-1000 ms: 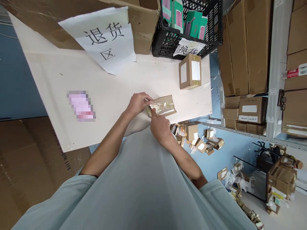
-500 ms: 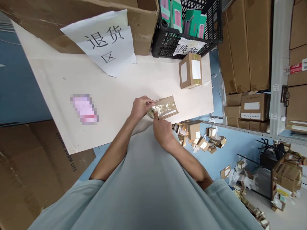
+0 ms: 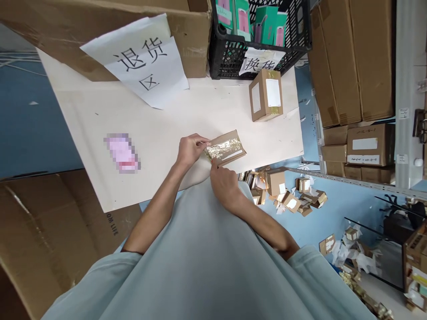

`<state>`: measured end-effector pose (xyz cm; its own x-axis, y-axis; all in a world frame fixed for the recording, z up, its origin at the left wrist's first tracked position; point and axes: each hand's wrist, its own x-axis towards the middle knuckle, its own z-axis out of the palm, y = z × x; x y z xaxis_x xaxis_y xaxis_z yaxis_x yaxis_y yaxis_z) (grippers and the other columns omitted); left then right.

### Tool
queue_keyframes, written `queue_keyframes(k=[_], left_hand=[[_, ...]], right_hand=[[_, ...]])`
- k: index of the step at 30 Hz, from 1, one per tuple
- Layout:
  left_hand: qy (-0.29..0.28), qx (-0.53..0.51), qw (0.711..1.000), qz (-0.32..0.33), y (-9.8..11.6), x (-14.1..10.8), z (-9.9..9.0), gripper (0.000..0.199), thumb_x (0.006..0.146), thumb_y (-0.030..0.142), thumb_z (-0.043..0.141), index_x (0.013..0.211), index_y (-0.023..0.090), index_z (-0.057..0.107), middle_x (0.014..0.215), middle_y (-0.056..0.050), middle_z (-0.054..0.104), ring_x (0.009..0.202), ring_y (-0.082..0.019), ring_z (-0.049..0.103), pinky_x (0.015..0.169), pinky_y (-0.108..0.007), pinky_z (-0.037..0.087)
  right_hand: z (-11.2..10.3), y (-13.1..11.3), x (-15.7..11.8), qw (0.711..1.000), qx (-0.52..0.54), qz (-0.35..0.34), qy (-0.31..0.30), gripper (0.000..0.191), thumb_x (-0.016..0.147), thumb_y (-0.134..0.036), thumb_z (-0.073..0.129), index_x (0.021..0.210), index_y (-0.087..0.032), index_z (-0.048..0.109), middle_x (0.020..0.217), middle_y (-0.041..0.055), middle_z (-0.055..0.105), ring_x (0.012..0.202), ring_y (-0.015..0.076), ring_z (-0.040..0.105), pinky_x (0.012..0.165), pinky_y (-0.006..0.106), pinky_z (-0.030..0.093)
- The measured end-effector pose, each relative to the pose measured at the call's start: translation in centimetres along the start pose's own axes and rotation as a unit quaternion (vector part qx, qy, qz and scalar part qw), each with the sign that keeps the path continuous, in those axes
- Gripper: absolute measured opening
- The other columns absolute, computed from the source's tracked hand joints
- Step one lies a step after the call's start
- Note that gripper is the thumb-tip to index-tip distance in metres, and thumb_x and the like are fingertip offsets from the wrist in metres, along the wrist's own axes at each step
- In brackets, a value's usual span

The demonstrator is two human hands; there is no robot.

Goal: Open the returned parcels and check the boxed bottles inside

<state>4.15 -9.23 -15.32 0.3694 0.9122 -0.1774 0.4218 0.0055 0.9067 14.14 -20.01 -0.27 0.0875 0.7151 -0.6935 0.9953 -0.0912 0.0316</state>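
Observation:
A small flat cardboard box lies on the white table, shiny clear tape across its top and a white label strip along its near side. At the left end of the box, my left hand pinches the taped edge between thumb and fingertips. Whether box or loose tape is in that pinch cannot be made out. Against the near left corner, my right hand is closed, its index finger pointing forward onto the box and the other fingers curled in.
A taped carton stands behind on the white table. Further back are a black crate of green-and-pink boxes and a large cardboard box with paper signs. A pixelated pink item lies left. Discarded cartons litter the floor at right.
The view has shifted slightly. Both hands stay at the left end of the box; my right index finger has drawn back a little towards its near corner.

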Motion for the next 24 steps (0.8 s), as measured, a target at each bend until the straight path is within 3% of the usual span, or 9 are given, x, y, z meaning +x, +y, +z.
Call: queue_keyframes(k=[12, 19, 24], left_hand=[[0.042, 0.010, 0.999, -0.011, 0.3, -1.1, 0.7, 0.008, 0.089, 0.030, 0.082, 0.088, 0.027, 0.090, 0.091, -0.003, 0.082, 0.072, -0.018, 0.068, 0.074, -0.035, 0.056], [0.071, 0.046, 0.995, -0.047, 0.6, -0.6, 0.3, 0.008, 0.086, 0.028, 0.082, 0.088, 0.024, 0.089, 0.091, -0.004, 0.083, 0.076, -0.019, 0.071, 0.075, -0.034, 0.057], [0.040, 0.083, 0.995, -0.036, 1.4, -1.1, -0.3, 0.016, 0.092, 0.037, 0.077, 0.093, 0.026, 0.089, 0.096, -0.005, 0.083, 0.079, -0.020, 0.071, 0.078, -0.034, 0.058]], right_hand=[[0.3, 2.7, -0.2, 0.997, 0.038, -0.063, -0.037, 0.063, 0.106, 0.001, 0.046, 0.169, 0.001, 0.038, 0.114, 0.0268, 0.082, 0.107, 0.0269, 0.086, 0.090, 0.032, 0.067], [1.3, 4.1, 0.3, 0.987, 0.061, -0.144, -0.040, 0.067, 0.104, 0.002, 0.047, 0.169, 0.005, 0.033, 0.114, 0.0281, 0.082, 0.117, 0.0274, 0.083, 0.097, 0.033, 0.064], [0.8, 7.5, -0.9, 0.984, 0.078, -0.155, -0.043, 0.070, 0.107, -0.005, 0.044, 0.175, -0.005, 0.027, 0.117, 0.0219, 0.083, 0.115, 0.0279, 0.081, 0.094, 0.034, 0.062]])
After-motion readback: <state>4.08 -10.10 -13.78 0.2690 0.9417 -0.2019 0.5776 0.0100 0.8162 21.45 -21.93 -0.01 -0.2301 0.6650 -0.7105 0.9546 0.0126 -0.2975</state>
